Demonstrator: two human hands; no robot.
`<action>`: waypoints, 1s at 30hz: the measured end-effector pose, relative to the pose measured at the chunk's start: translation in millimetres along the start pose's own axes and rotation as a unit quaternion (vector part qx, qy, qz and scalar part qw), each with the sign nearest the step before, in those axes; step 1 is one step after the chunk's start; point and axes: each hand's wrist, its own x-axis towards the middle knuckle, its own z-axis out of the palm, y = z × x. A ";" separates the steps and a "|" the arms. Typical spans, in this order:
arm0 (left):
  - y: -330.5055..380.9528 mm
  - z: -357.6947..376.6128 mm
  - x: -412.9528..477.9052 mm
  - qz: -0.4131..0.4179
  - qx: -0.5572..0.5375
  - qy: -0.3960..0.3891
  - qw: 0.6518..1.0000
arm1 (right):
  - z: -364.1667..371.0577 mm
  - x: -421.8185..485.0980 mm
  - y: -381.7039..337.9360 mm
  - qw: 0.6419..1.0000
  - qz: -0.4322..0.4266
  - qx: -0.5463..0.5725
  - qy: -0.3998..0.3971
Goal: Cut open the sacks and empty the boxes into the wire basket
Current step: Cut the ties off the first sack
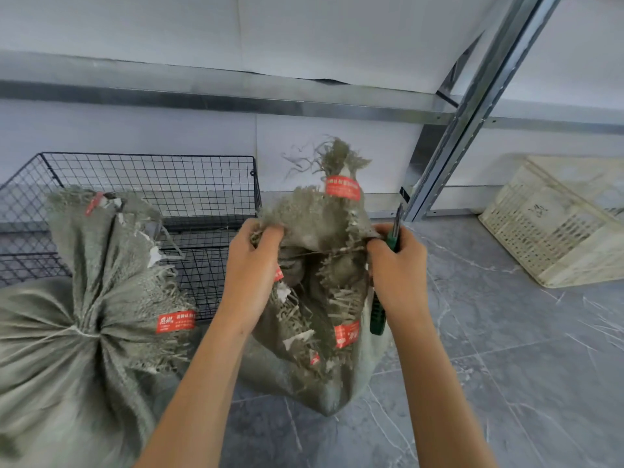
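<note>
A grey-green woven sack (324,228) with frayed edges and red labels stands on the floor in the middle. My left hand (251,275) grips its torn top edge on the left. My right hand (398,268) pinches the sack's right edge while holding green-handled scissors (378,315), blades pointing up. A thin string runs across the sack's mouth between both hands. A second sack (81,309), tied shut with string, lies at the left. Behind both sits the black wire basket (189,187). No boxes are visible.
A cream plastic crate (553,221) rests tilted at the right on the grey marble-pattern floor (506,366). A metal shelf post (472,109) and beam run along the white wall behind.
</note>
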 end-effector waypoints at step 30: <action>-2.1 25.2 -4.1 0.138 0.207 0.050 0.967 | -12.1 -3.1 -3.4 0.986 -0.053 -0.152 -0.041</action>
